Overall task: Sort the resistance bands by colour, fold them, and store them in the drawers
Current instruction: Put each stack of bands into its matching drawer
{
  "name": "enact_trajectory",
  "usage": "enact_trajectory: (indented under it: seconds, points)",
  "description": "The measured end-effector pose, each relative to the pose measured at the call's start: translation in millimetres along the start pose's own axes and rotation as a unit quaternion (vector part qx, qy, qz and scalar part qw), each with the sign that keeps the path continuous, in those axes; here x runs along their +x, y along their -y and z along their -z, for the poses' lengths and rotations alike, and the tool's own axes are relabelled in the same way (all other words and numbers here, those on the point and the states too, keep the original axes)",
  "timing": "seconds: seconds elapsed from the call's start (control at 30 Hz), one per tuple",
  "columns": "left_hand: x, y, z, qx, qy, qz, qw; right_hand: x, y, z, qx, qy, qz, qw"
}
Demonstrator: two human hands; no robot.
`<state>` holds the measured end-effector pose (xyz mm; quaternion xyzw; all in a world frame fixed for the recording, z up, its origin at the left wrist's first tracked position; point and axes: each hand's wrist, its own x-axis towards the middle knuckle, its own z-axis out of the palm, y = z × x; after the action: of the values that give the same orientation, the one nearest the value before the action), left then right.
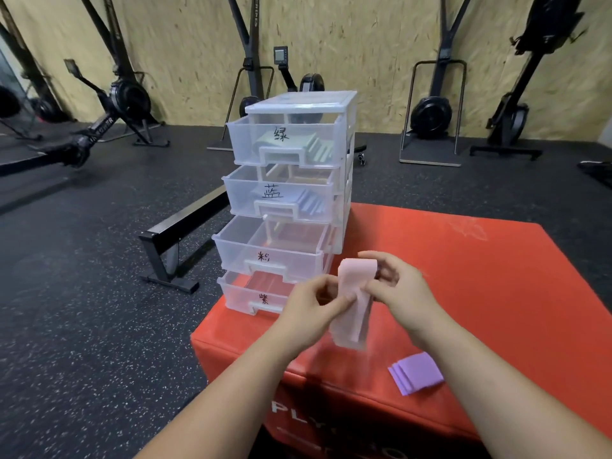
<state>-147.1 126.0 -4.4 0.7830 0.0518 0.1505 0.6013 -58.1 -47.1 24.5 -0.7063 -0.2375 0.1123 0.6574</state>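
A pink resistance band (351,313) hangs doubled over between my hands above the red box. My left hand (311,308) pinches its left edge; my right hand (395,286) grips the folded top. A folded purple band (416,372) lies on the red plyo box (480,293) near its front edge. The clear plastic drawer unit (288,200) stands at the box's left corner with all its labelled drawers pulled open. The top drawer (288,144) holds green bands, the second drawer (281,197) blue ones. The third drawer (270,250) and the bottom drawer (255,293) show no bands.
A low black metal bar stand (178,233) sits on the speckled rubber floor left of the box. Rowing machines (109,104) and ski machines (433,114) line the wooden wall behind.
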Motion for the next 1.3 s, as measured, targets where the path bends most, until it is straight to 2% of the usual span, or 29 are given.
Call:
enact_trajectory:
  seconds: [0.1,0.17,0.3,0.43,0.57,0.7,0.8,0.87,1.07,1.23,1.3]
  points:
    - [8.0,-19.6,-1.9,-0.026,-0.034,-0.014,0.999,4.9,8.1,-5.6,0.099,-0.005,-0.022,0.995]
    - [14.2,-31.0,-2.7,-0.042,-0.075,-0.019,0.996,7.3,13.2,-10.8,0.103,0.026,-0.022,0.994]
    - [21.9,-46.1,6.5,-0.035,-0.165,-0.040,0.985,12.0,26.6,-21.5,0.059,0.047,0.011,0.997]
    - [22.0,-51.3,27.7,-0.037,-0.201,-0.054,0.977,27.9,49.5,-36.0,0.003,0.051,0.046,0.998]
    - [17.3,-24.7,54.8,-0.093,-0.250,0.015,0.964,62.9,80.5,-49.4,-0.097,0.129,0.046,0.986]
    - [4.4,19.9,76.8,0.009,-0.294,0.077,0.953,113.0,100.1,-70.2,-0.223,0.190,0.025,0.956]
    - [0.5,47.7,85.1,0.159,-0.315,0.055,0.934,144.9,99.7,-88.6,-0.295,0.222,0.000,0.929]
    - [4.2,53.7,85.2,0.214,-0.327,0.053,0.919,160.4,94.7,-98.0,-0.326,0.224,0.000,0.919]
    - [25.0,57.6,77.5,0.238,-0.352,0.055,0.903,190.5,79.3,-111.6,-0.398,0.238,0.010,0.886]
    - [35.6,64.7,69.3,0.230,-0.387,0.045,0.892,208.2,75.7,-123.8,-0.509,0.235,0.045,0.827]
    - [37.4,64.3,68.3,0.221,-0.391,0.049,0.892,211.5,76.8,-133.7,-0.496,0.252,0.057,0.829]
